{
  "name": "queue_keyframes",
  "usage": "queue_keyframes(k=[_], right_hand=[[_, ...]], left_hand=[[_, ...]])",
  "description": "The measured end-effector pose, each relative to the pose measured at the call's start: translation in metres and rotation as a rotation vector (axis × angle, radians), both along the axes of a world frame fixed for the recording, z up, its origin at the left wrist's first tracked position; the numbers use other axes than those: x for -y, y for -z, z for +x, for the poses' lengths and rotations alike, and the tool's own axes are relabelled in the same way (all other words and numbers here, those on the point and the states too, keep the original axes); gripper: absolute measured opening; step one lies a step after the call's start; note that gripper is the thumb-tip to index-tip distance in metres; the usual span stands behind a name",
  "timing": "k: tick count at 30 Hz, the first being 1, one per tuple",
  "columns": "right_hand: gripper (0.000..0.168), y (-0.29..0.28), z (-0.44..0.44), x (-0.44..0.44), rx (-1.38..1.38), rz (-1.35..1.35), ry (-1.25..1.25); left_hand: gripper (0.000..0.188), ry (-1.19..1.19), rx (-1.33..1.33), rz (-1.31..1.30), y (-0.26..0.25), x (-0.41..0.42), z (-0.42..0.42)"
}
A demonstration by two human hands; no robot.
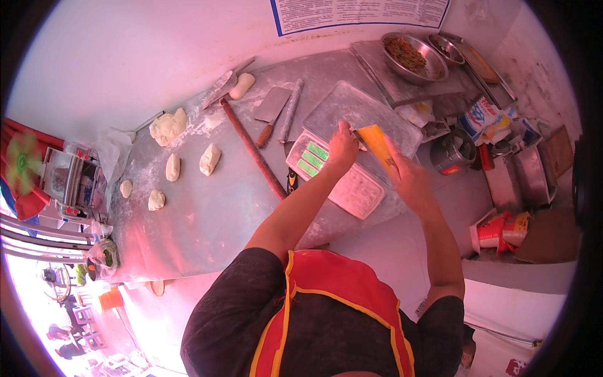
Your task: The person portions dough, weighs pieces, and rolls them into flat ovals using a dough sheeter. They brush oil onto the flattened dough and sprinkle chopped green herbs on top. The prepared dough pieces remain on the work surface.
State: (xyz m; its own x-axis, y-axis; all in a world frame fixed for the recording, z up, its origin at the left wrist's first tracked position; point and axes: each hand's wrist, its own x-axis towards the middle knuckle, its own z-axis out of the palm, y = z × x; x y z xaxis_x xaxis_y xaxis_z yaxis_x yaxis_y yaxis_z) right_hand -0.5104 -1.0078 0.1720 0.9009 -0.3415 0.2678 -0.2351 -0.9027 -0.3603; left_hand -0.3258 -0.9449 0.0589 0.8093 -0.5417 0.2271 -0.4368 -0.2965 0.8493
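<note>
My right hand grips a yellow scraper by its right side. My left hand is at the scraper's left end, above the digital scale, its fingers bent; a small dark edge shows at the fingertips, and I cannot tell whether they pinch it. Below both hands lies the digital scale, its green display lit, beside a clear shallow tray. Several dough pieces lie to the left, among them a large lump and an oblong piece. A long reddish rolling pin lies left of the scale.
A wooden-handled metal scraper and a wrapped rod lie behind the scale. Steel bowls stand at the back right, one with a vegetable filling. A dark pot is to the right. A pasta machine stands far left.
</note>
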Motion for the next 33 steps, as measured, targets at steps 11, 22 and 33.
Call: queue_keyframes(k=[11, 22, 33], right_hand=[[0.062, 0.002, 0.033, 0.000, -0.157, -0.010, -0.003], [0.066, -0.043, 0.017, -0.001, 0.201, 0.032, 0.052], [0.065, -0.024, 0.001, 0.003, 0.063, 0.171, 0.081]], left_hand=[[0.023, 0.321, -0.384, 0.132, -0.006, -0.028, 0.024], [0.019, 0.114, -1.082, -0.495, -0.018, -0.114, 0.082], [0.020, 0.088, -1.048, -0.571, -0.022, -0.085, 0.077]])
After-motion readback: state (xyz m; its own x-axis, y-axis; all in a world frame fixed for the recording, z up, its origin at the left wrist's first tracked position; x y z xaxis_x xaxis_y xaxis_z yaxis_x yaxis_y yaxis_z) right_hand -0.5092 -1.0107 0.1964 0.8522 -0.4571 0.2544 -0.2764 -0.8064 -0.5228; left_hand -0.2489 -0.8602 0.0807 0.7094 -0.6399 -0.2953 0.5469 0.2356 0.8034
